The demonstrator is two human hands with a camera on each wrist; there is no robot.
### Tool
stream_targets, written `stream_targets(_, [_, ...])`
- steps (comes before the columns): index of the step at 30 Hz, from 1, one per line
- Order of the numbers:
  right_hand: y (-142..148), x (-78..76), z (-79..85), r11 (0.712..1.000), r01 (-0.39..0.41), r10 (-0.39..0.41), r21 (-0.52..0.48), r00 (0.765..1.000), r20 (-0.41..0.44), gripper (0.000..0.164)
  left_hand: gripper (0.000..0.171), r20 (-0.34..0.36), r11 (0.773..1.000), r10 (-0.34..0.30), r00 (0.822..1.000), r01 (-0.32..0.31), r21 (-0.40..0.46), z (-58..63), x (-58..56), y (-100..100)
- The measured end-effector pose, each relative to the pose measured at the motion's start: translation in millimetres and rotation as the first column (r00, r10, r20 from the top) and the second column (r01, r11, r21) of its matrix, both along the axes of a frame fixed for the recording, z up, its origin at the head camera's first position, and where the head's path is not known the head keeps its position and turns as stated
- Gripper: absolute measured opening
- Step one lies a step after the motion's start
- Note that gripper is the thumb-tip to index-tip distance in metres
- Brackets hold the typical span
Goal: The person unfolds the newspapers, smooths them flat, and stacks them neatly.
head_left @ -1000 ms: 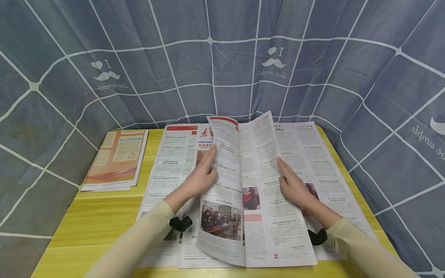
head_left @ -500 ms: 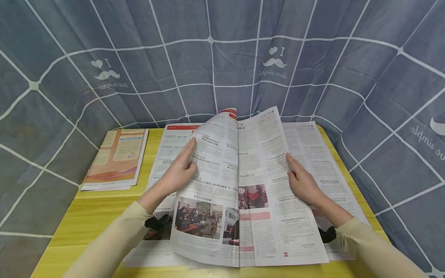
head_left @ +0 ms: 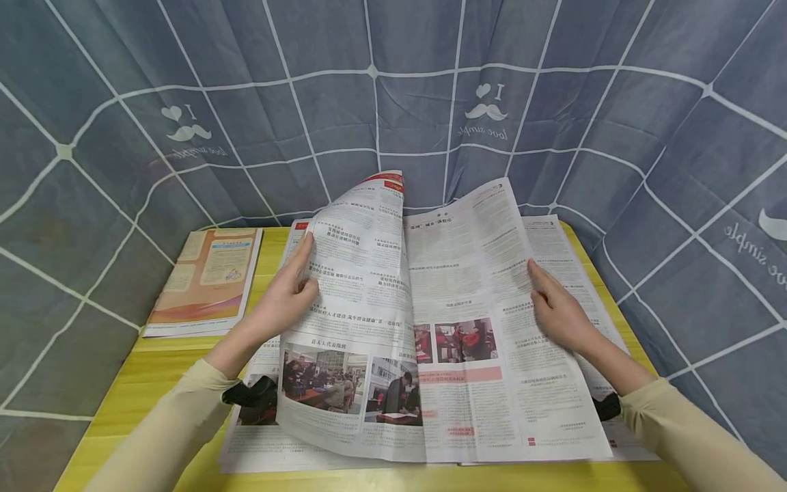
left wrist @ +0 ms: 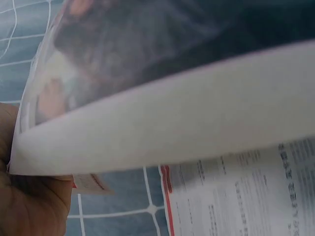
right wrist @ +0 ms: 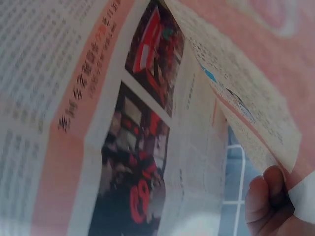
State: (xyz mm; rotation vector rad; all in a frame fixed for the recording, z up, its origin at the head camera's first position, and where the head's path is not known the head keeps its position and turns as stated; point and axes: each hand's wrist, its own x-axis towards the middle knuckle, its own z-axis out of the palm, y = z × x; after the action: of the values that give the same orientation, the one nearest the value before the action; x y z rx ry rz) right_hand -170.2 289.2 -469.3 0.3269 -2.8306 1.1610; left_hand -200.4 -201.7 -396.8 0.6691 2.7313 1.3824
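A newspaper (head_left: 353, 294) is spread and lifted off the table between my hands, its sheets curving at the middle fold. My left hand (head_left: 285, 294) grips its left edge, the thumb on the near face. At the right edge, my right hand (head_left: 559, 311) pinches the sheet. In the left wrist view the hand (left wrist: 37, 206) shows at lower left, partly covered by the raised paper (left wrist: 147, 137). The right wrist view has thumb and fingers of the right hand (right wrist: 268, 204) pinching a page corner. More newspaper sheets (head_left: 550, 236) lie flat underneath, mostly covered.
Left of the newspaper, a small stack of booklets (head_left: 203, 287) with an orange-brown cover lies on the yellow wood-grain table (head_left: 147, 396). A grey-blue curtain (head_left: 418, 109) with white grid lines hangs behind and along both sides.
Both hands have moved apart, left hand leftward and right hand rightward, drawing the newspaper wider. Its top edges have risen, and more of the photos and text on the inner pages shows.
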Motion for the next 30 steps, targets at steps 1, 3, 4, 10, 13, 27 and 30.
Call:
stream_targets(1, [2,0.3,1.9,1.000,-0.003,0.003,0.000,1.000,0.001,0.060,0.075,0.003,1.000,0.001,1.000,-0.001,-0.001,0.5,-0.1,-3])
stream_targets(3, [7,0.9,5.3,1.000,-0.006,0.006,0.007,1.000,0.003,0.060,0.075,0.001,1.000,0.003,1.000,-0.003,-0.008,0.1,-0.7,-8])
stream_targets(4, [9,0.9,6.6,1.000,-0.008,0.008,0.013,1.000,0.003,0.060,0.076,0.003,1.000,0.005,1.000,-0.005,-0.009,-0.2,-0.6,-10])
stream_targets(10, [22,1.7,10.0,0.997,-0.009,0.010,0.077,1.000,-0.009,0.060,0.076,0.010,1.000,0.024,1.000,-0.024,-0.020,-4.2,0.8,-26])
stream_targets(13, [27,2.4,9.3,0.994,0.003,0.000,0.112,1.000,-0.029,0.060,0.076,0.014,1.000,0.022,1.000,-0.022,-0.016,-6.6,1.0,-33])
stream_targets(27, [47,6.1,6.3,0.986,0.002,0.003,0.169,1.000,-0.030,0.062,0.080,0.085,1.000,0.016,0.996,-0.018,0.024,-24.0,-2.4,-62])
stream_targets(30, [51,5.8,4.7,0.984,-0.007,0.014,0.177,0.999,-0.034,0.062,0.081,0.108,1.000,0.020,0.994,-0.022,0.020,-28.5,-4.8,-69])
